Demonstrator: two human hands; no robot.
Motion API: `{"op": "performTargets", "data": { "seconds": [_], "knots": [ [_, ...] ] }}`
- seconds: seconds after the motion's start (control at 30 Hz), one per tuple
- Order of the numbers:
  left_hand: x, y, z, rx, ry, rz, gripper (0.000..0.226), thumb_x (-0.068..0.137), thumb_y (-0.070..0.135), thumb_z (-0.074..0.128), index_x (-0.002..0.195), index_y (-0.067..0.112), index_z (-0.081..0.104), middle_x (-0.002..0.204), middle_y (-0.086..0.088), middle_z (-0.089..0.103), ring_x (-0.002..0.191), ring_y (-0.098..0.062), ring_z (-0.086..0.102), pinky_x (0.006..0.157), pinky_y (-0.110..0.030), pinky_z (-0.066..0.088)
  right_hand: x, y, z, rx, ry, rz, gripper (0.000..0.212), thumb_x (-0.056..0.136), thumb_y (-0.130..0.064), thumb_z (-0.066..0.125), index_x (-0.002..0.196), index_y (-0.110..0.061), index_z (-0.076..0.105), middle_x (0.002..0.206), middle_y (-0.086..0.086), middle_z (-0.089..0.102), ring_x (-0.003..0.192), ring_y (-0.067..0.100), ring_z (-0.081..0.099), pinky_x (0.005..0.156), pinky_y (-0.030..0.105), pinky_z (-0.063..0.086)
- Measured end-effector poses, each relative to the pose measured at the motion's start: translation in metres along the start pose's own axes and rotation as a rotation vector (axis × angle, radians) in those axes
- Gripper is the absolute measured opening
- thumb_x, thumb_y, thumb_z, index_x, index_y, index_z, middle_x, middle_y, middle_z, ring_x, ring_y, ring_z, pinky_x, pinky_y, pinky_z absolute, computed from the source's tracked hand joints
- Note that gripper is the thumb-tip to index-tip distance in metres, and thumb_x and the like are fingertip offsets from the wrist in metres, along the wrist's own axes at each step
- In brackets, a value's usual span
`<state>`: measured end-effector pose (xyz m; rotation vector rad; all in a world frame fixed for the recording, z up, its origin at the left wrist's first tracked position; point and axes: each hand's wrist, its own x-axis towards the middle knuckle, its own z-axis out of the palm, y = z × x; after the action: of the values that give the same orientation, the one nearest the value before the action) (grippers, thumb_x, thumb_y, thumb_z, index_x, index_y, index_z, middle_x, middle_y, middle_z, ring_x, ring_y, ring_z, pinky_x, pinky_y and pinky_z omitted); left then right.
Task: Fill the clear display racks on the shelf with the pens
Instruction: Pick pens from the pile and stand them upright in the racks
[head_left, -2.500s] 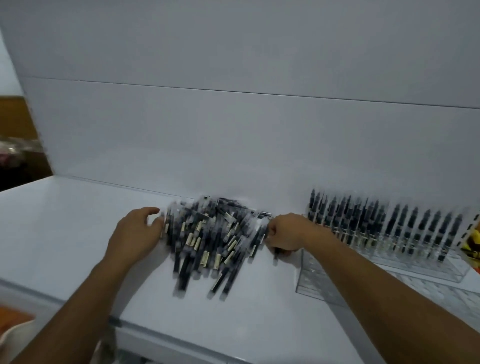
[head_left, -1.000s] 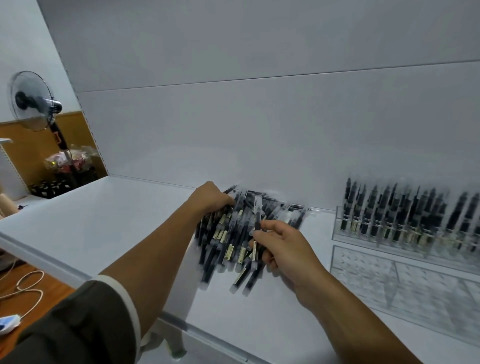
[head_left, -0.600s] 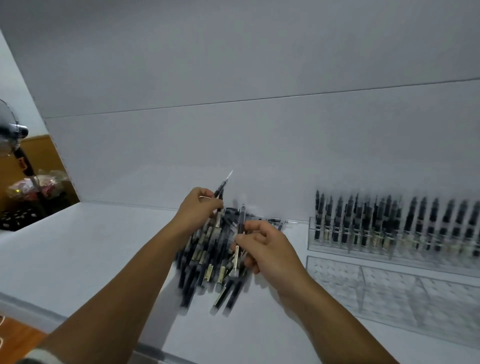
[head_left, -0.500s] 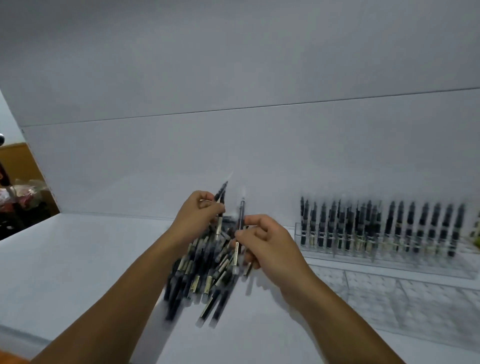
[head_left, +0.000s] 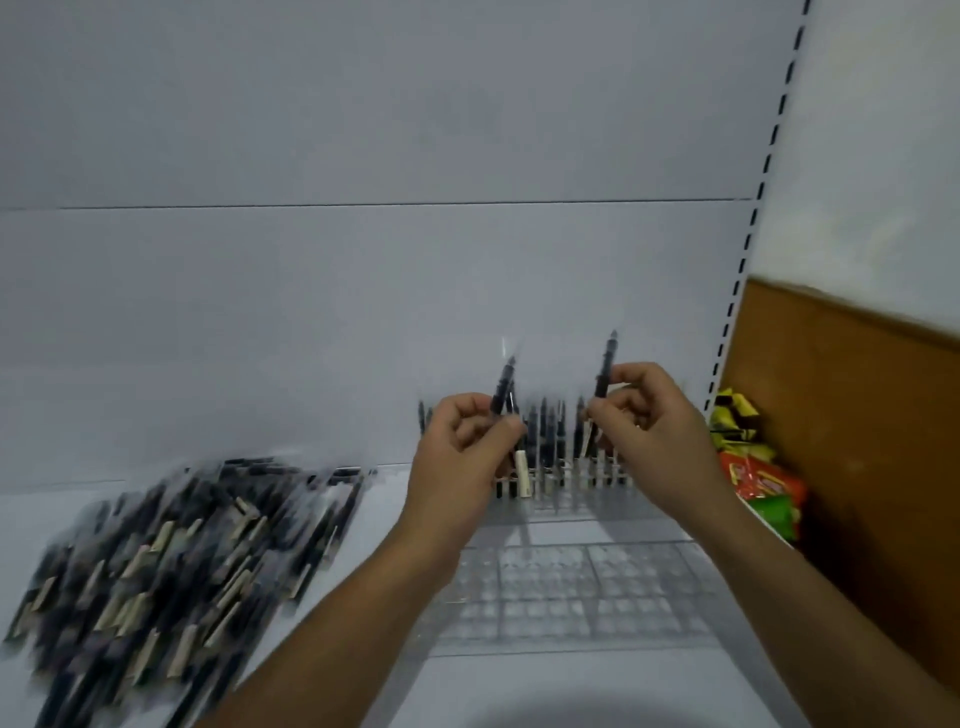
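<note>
pens (head_left: 171, 545) lie heaped on the shelf (head_left: 374, 525) left of the front rack (head_left: 545, 597). above that rack my left hand (head_left: 462, 452) pinches one pen (head_left: 503, 387) upright, and my right hand (head_left: 644, 431) pinches another pen (head_left: 605, 369). behind it the back rack (head_left: 561, 478) holds standing pens. packets (head_left: 763, 483) sit to its right.

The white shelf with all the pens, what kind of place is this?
Probably a shop. The white metal shelf has a slotted upright strip like store shelving, a clear plastic display rack holds rows of black pens, and red and yellow packets lie beside it.
</note>
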<state>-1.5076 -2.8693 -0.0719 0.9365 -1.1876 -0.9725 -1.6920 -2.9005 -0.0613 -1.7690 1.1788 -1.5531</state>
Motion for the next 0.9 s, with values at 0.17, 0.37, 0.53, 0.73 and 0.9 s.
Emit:
{"op": "performTargets", "data": {
  "seconds": [0.17, 0.37, 0.53, 0.73, 0.9],
  "knots": [
    [0.009, -0.016, 0.003, 0.053, 0.048, 0.014, 0.017, 0.087, 0.027, 0.069, 0.100, 0.025, 0.059, 0.087, 0.005, 0.068, 0.068, -0.002, 0.061, 0.062, -0.020, 0.048, 0.008, 0.020, 0.010, -0.090, 0.009, -0.029, 0.021, 0.092, -0.021, 0.065, 0.105, -0.030, 0.053, 0.070, -0.003, 0.060, 0.066, 0.013, 0.058, 0.064, 0.035, 0.049],
    [0.022, -0.020, -0.010, 0.084, 0.050, 0.046, 0.015, 0.087, 0.026, 0.069, 0.099, 0.027, 0.059, 0.081, 0.011, 0.068, 0.077, -0.007, 0.065, 0.064, -0.019, 0.050, 0.022, 0.024, 0.015, -0.261, -0.052, -0.056, 0.009, 0.094, -0.031, 0.062, 0.097, -0.033, 0.053, 0.072, -0.001, 0.063, 0.066, 0.013, 0.060, 0.059, 0.028, 0.048],
    [0.023, -0.025, -0.008, 0.106, -0.033, 0.084, 0.015, 0.085, 0.027, 0.071, 0.095, 0.033, 0.061, 0.087, 0.006, 0.068, 0.079, -0.005, 0.066, 0.065, -0.015, 0.050, 0.021, 0.028, 0.010, -0.352, -0.054, -0.060, 0.007, 0.093, -0.030, 0.063, 0.090, -0.029, 0.056, 0.071, -0.007, 0.062, 0.067, 0.013, 0.061, 0.059, 0.028, 0.048],
    [0.022, -0.025, -0.006, 0.156, -0.100, 0.105, 0.017, 0.085, 0.032, 0.070, 0.088, 0.045, 0.060, 0.087, 0.013, 0.071, 0.079, -0.002, 0.066, 0.064, -0.017, 0.049, 0.018, 0.030, 0.005, -0.471, -0.092, -0.042, 0.008, 0.091, -0.032, 0.065, 0.093, -0.029, 0.058, 0.075, -0.014, 0.063, 0.071, 0.005, 0.061, 0.064, 0.025, 0.049],
    [0.019, -0.022, -0.006, 0.167, -0.126, 0.104, 0.015, 0.085, 0.032, 0.071, 0.094, 0.038, 0.060, 0.090, 0.012, 0.071, 0.083, -0.004, 0.066, 0.072, -0.025, 0.047, 0.015, 0.033, 0.010, -0.726, -0.237, -0.011, 0.015, 0.090, -0.041, 0.064, 0.098, -0.028, 0.067, 0.073, -0.018, 0.058, 0.072, 0.004, 0.055, 0.059, 0.020, 0.039]
  ]
}}
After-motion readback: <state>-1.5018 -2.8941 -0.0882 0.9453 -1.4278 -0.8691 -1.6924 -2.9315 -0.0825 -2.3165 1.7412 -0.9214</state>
